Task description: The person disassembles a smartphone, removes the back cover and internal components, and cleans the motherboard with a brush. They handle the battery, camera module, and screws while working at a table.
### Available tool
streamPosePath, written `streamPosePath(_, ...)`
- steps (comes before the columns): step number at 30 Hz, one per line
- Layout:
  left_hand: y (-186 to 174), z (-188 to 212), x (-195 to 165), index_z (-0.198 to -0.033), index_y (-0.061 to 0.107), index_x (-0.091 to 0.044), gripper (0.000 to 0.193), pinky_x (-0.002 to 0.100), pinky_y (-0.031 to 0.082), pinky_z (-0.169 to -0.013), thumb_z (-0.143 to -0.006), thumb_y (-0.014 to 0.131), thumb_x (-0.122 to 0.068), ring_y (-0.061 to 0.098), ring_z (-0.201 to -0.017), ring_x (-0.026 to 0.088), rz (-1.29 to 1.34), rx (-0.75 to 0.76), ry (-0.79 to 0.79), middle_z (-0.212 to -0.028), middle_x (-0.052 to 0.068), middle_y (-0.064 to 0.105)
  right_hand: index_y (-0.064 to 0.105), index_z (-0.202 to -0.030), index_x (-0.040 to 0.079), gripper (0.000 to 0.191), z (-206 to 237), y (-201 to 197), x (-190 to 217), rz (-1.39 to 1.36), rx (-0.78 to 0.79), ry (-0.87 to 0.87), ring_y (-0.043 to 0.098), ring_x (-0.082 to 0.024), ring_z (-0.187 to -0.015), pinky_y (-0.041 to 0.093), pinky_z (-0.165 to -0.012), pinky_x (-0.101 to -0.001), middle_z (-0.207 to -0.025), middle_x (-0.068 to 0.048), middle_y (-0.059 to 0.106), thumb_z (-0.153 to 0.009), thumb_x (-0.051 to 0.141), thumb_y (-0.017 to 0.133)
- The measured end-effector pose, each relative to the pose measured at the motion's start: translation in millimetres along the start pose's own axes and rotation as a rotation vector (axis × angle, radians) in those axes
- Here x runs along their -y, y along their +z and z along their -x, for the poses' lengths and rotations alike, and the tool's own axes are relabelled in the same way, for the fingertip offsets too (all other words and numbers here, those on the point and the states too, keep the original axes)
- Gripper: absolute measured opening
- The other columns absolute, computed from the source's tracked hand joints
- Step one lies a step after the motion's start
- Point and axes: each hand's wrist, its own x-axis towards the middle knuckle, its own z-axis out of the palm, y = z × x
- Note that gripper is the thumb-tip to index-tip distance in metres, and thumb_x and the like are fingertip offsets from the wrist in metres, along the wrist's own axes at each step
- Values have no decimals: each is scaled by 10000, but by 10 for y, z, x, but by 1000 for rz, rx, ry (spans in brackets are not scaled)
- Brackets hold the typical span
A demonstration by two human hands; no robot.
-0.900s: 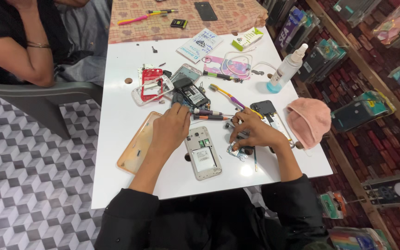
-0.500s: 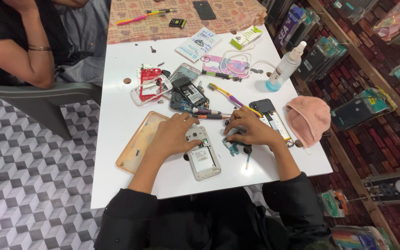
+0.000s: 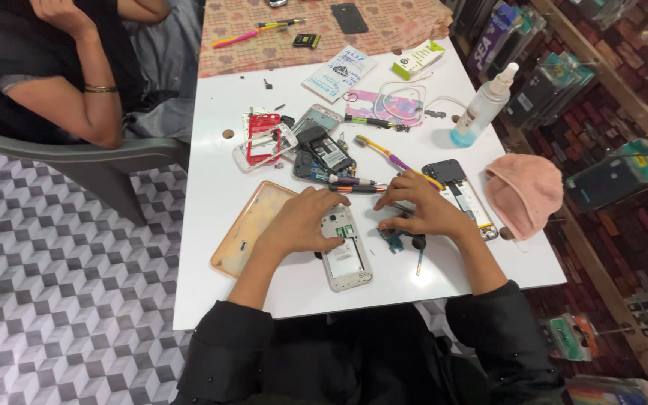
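1. White opened phone (image 3: 345,257) lies at centre frame; left hand (image 3: 303,221) rests flat, fingers spread, on its upper end.
2. Right hand (image 3: 419,209), fingers curled, presses a small part (image 3: 397,240) just right of it.
3. Gold case (image 3: 251,226) lies left, pink cloth (image 3: 524,193) right, on the table (image 3: 211,300).
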Motion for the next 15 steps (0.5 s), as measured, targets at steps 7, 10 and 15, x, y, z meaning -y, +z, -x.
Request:
streamPosePath(7, -82, 17, -97, -1143, 640, -127, 552, 373, 534, -907, -650, 854, -258, 581, -1085, 272, 161, -240, 282, -1182, 29, 665, 781, -1019, 133, 346, 37, 1, 0, -85, -115, 27, 594, -191, -968, 465, -892, -352, -964, 5, 702, -732, 301, 877)
streamPosePath(10, -111, 6, -93, -1093, 640, -121, 498, 396, 523, -961, -663, 873, -211, 557, -1123, 284, 159, -343, 369, -1240, 43, 637, 789, -1061, 132, 391, 43, 22, -8, -144, -119, 56, 602, -190, -988, 475, -905, -352, -964, 4, 713, -719, 292, 886)
streamPosePath(15, -74, -6, -108, -1079, 657, -119, 434, 415, 514, -1015, -710, 882, -153, 533, -1210, 299, 214, -378, 407, -1307, 55, 617, 788, -1062, 112, 378, 40, 88, -14, -165, -157, -31, 588, -191, -1066, 463, -987, -367, -1074, 5, 748, -730, 260, 893)
